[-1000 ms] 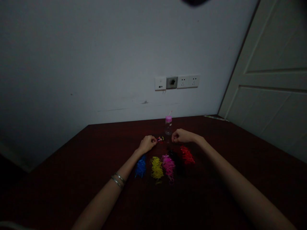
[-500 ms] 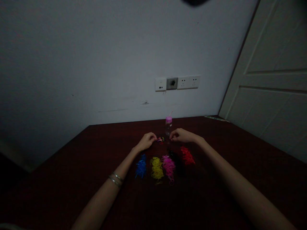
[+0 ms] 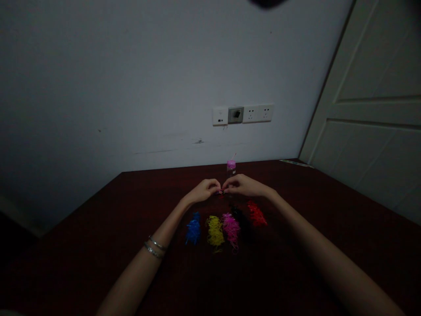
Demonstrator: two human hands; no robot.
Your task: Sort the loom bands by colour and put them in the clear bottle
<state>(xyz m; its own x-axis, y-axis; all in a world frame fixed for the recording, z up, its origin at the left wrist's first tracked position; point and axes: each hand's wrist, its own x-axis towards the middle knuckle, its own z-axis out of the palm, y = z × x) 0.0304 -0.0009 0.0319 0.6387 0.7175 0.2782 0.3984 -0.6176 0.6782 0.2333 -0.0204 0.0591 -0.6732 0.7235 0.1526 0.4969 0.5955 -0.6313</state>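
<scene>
Head cam: L hand's (image 3: 208,190) fingers pinch small multicolour bundle of thin, prob. rubber loops (image 3: 221,193) on dark-red worktop (image 3: 158,186); R hand's (image 3: 242,184) fingers narrow alongside, grip can't tell. Prob. v. light, soft, stretchy; best held at ends.

The small bunch of coloured bands (image 3: 221,193) is loose and tangled, with pink and red parts visible. It is low at the table (image 3: 158,184), about midway between the left and right edges, toward the far edge. The left fingers (image 3: 215,190) pinch one side; the right fingers (image 3: 231,180) are at the other, partly hiding it.
</scene>
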